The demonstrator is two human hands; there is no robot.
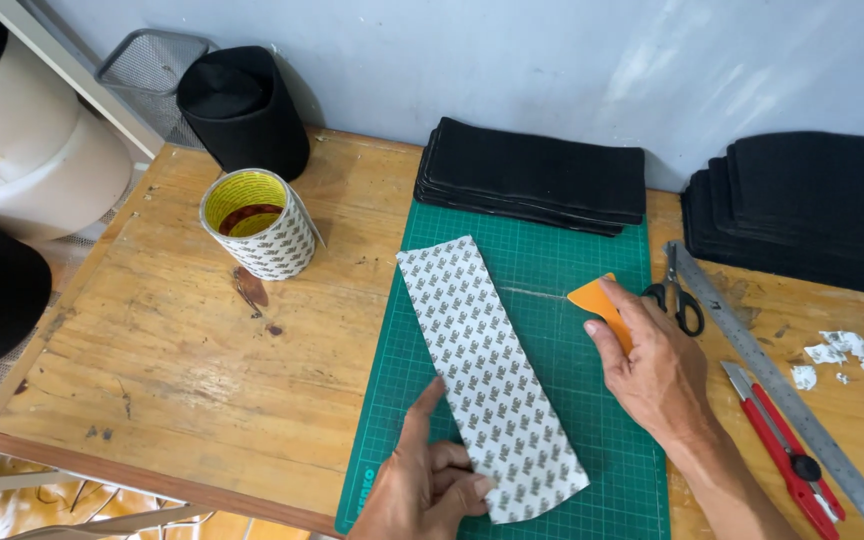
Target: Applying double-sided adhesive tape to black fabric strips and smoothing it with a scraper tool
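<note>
A long strip of white backing paper with a small repeated print lies diagonally on the green cutting mat. My left hand presses on the strip's near end, thumb up along its left edge. My right hand holds an orange plastic scraper just right of the strip, resting on the mat.
A wide tape roll stands on the wooden table at left, a black cylinder behind it. Black fabric stacks lie at the back. Scissors, a steel ruler, a red utility knife and paper scraps are at right.
</note>
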